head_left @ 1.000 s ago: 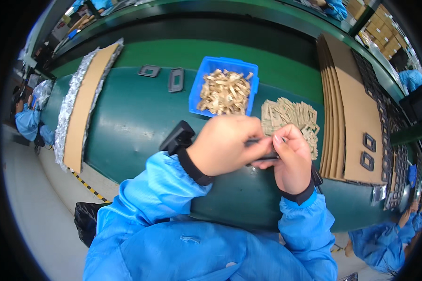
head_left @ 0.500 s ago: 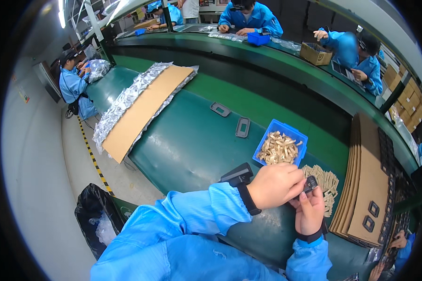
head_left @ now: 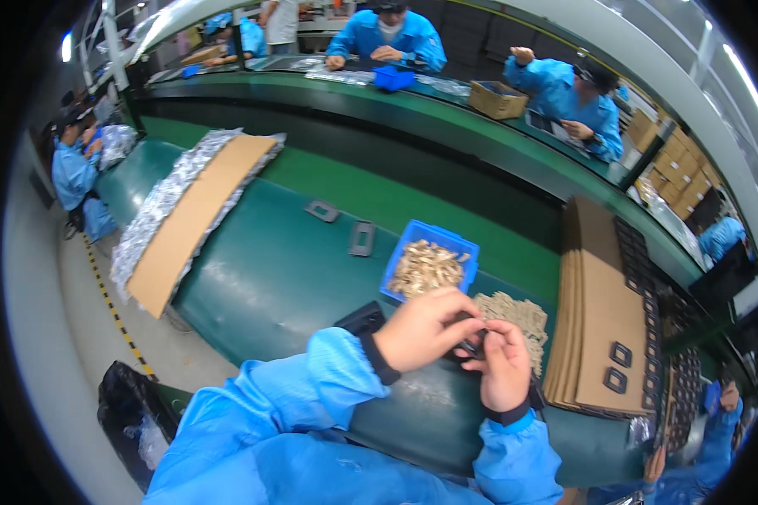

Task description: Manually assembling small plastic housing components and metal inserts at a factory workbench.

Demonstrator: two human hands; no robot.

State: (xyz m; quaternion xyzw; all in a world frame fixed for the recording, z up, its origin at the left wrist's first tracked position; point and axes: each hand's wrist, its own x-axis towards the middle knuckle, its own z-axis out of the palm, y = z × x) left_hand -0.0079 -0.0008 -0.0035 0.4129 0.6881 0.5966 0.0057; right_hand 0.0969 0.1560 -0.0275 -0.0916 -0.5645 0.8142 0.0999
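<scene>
Over the green bench, my left hand (head_left: 425,330) and my right hand (head_left: 505,366) meet at the fingertips. Between them is a small black plastic part (head_left: 472,343), mostly covered by my fingers. Both hands are closed on it; its shape is blurred. Just beyond my left hand stands a blue bin (head_left: 473,252) full of thin, gold-tan strips (head_left: 429,268). A loose pile of similar tan strips (head_left: 520,318) lies on the bench right behind my right hand.
Stacked cardboard sheets (head_left: 594,337) with black frames (head_left: 616,379) stand at the right. Two dark rectangular frames (head_left: 362,239) lie beyond the bin. Farther left is a cardboard strip (head_left: 195,219) on silvery wrapping. A black-bagged bin (head_left: 122,404) sits at lower left. Co-workers in blue surround the benches.
The whole view has shifted, so the scene sits farther left. My fingers have closed further around the black part, which showed more plainly before. My hands stay together in front of the bin.
</scene>
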